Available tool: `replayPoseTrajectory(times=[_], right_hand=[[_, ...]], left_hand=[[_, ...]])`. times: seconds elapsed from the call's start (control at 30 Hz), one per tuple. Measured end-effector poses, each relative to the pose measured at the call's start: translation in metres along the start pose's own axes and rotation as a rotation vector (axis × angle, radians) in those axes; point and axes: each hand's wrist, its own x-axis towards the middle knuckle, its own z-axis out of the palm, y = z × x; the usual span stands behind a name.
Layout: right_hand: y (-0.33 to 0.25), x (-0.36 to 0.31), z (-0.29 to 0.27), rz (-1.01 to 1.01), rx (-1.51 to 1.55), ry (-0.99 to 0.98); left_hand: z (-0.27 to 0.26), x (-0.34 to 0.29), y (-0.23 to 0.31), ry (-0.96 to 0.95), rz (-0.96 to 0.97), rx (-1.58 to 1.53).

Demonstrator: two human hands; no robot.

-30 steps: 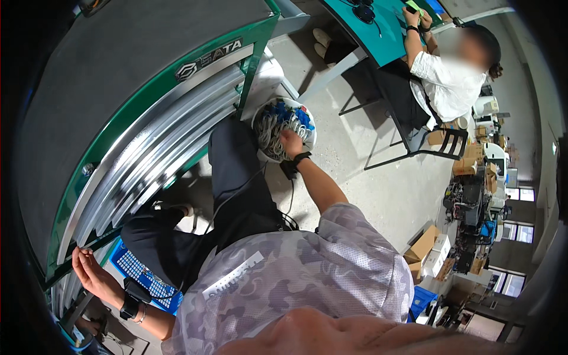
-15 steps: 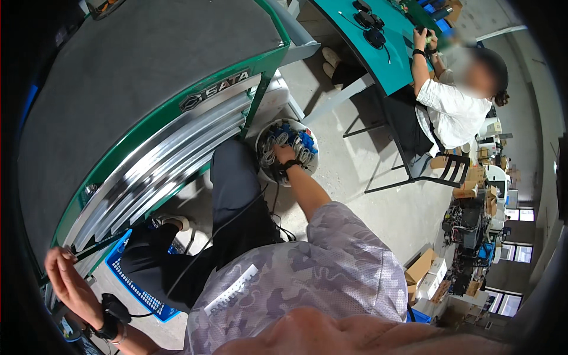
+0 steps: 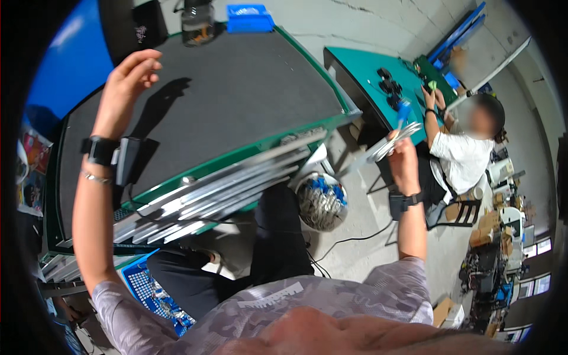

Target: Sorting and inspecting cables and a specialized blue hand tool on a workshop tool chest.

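Observation:
My right hand (image 3: 404, 165) is closed on a coiled cable (image 3: 387, 147), pale grey with a blue connector at its top, held up to the right of the workbench. Motion blurs the cable somewhat. Below and to the left of that hand stands a white bucket (image 3: 347, 214) filled with similar coiled cables and blue connectors. My left hand (image 3: 131, 80) hovers over the workbench's dark mat (image 3: 236, 89); its fingers are loosely bent and apart, with nothing between them. Both wrists wear a black band with a small box.
Silver drawers (image 3: 225, 189) line the bench's near side. A blue basket (image 3: 139, 284) holding cables sits by my legs. On the bench's far edge are a clear jar (image 3: 197, 26) and a blue tray (image 3: 248, 19). A person (image 3: 458, 148) sits at a teal table (image 3: 355, 74). Black wire (image 3: 355, 238) crosses the floor.
My right hand has come up out of the bucket with the coiled cable and moved right. My left hand has risen from beside the drawers to above the mat. The view has shifted.

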Motion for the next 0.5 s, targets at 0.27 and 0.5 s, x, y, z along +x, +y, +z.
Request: replayPoseTrajectory(times=[0.27, 0.5], right_hand=[[-0.128, 0.104, 0.252, -0.202, 0.112, -0.674], [-0.065, 0.133, 0.434, 0.049, 0.268, -0.753]], left_hand=[[-0.02, -0.003, -0.02, -0.034, -0.165, -0.177], [-0.021, -0.009, -0.007, -0.038, -0.217, -0.373]])
